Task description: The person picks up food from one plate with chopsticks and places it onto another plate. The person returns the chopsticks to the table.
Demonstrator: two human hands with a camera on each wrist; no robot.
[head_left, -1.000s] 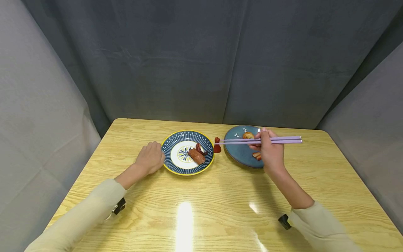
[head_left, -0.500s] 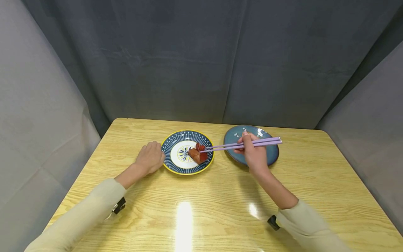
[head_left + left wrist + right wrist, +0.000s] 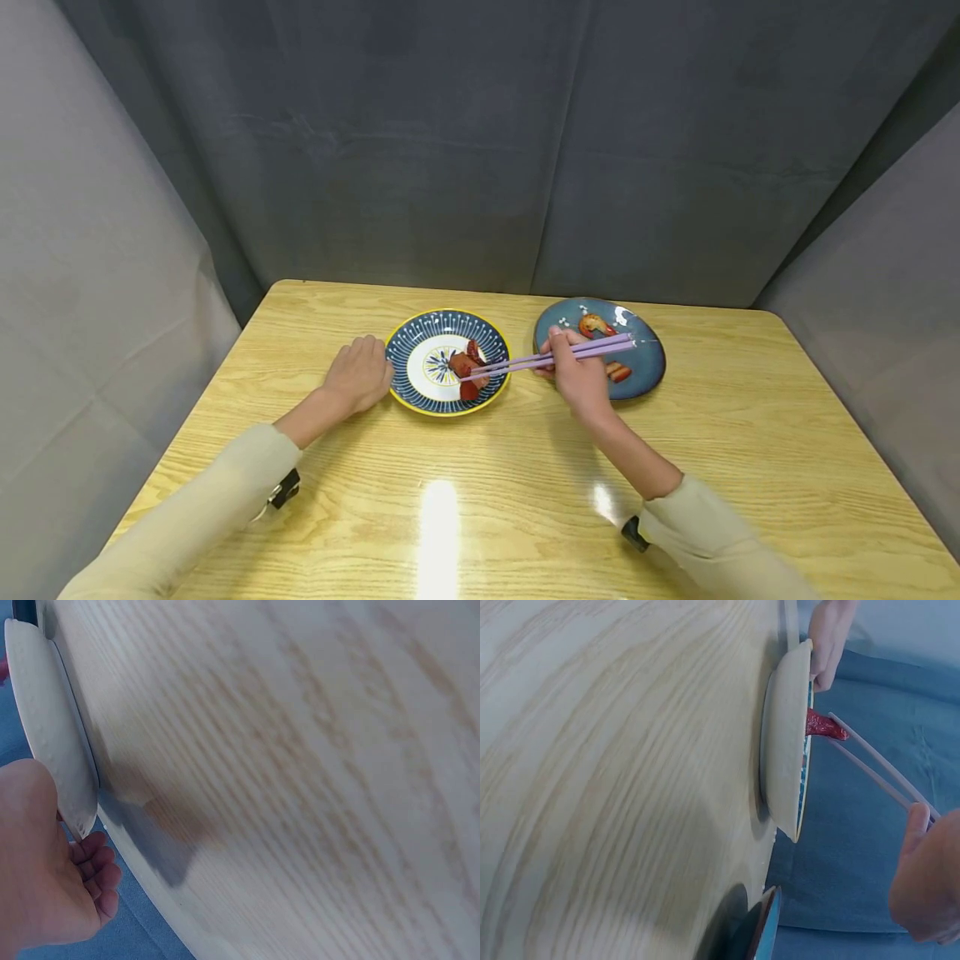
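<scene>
Over the right half of the patterned plate (image 3: 426,353): a red piece of food (image 3: 468,392), between the tips of lilac chopsticks (image 3: 603,350); cannot tell whether it touches the plate. Close by in the same dish, a brown chunk (image 3: 458,363) and a dark red wrinkled piece (image 3: 473,349), partly overlapped by the sticks. Plate itself: yellow rim, navy band with fine pale lines, white centre bearing a floral motif; outer wall plain and pale in both wrist views. Right hand (image 3: 579,372) pinches the chopsticks between thumb and fingers, above the near-left edge of the blue plate (image 3: 647,367). Left hand (image 3: 356,373) grips the patterned rim at its left side, fingers curled. Blue plate just to the right, glossy, uneven oval, small white blossoms painted near its far edge; on it a curled orange piece (image 3: 597,323) and a brown-and-pale slice (image 3: 618,371). Both plates stand toward the far side of a light wooden table (image 3: 525,508), grain running crosswise, rounded far corners, bright glare streak at the near centre. Cream sleeves (image 3: 187,508) on both arms, black straps at the wrists. Beyond the table, a dark grey curtain (image 3: 405,167); paler grey cloth (image 3: 97,250) down either side.
</scene>
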